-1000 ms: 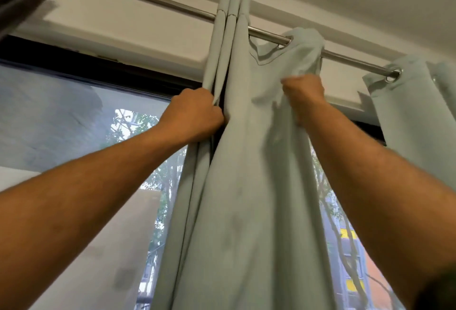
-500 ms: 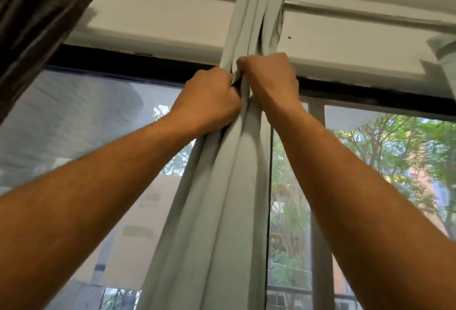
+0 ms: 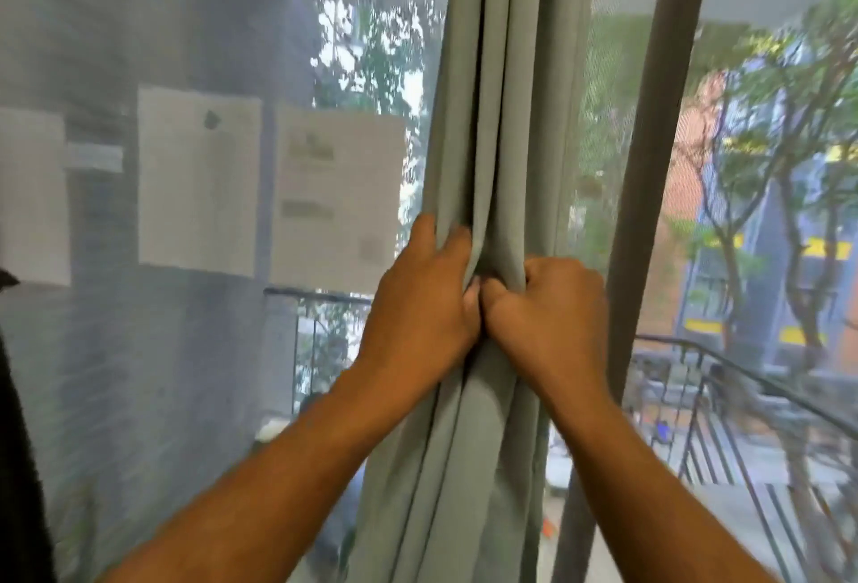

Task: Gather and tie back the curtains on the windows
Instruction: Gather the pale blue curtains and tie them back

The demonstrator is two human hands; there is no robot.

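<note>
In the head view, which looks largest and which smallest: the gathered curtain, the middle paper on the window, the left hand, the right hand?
1. Gathered curtain, running from top to bottom of the view.
2. Middle paper.
3. Left hand and right hand: they look alike, so no order. Both are nearer the camera than the paper.

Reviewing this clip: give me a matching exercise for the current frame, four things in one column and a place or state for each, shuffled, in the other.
Things:
1. left hand
2. right hand
3. curtain
4. sheets of paper

Places or states:
A. stuck flat, left of the curtain
B. bunched into vertical folds
C. fist closed on the folds, thumb touching the other hand
D. fingers reaching up the folds' left side

Pairs: 1-D, 2-C, 3-B, 4-A
</note>
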